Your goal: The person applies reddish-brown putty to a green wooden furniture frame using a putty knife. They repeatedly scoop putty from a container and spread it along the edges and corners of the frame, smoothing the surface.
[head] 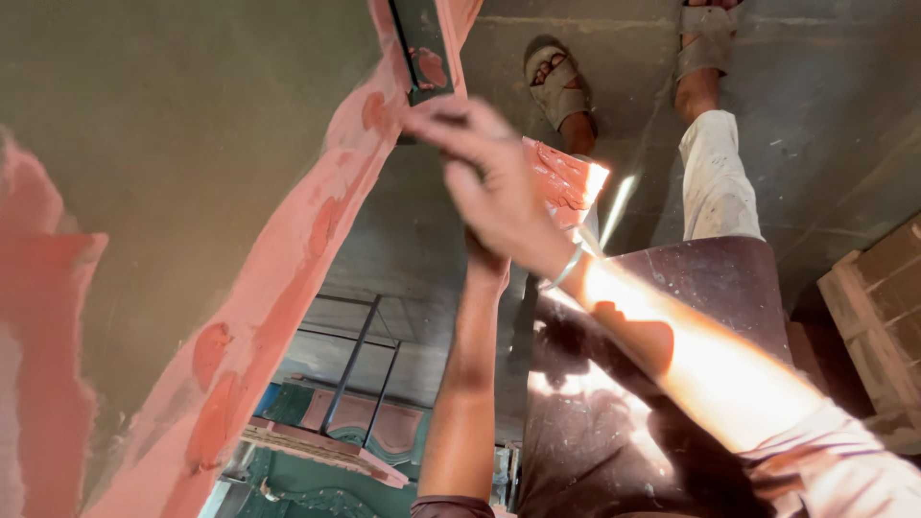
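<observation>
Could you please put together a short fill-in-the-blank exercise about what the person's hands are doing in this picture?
1. The right hand reaches onto a long panel edge smeared with ____-coloured filler.
2. A metal ____ circles the right wrist.
3. The left hand is mostly hidden ____ the right hand.
4. Both sandalled feet stand on a ____ floor.

Missing words: pink; bangle; behind; concrete

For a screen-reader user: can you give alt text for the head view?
A person's right hand presses a tool against a pink-coated edge, the left hand mostly hidden behind it. Below are sandalled feet on a concrete floor.
</observation>
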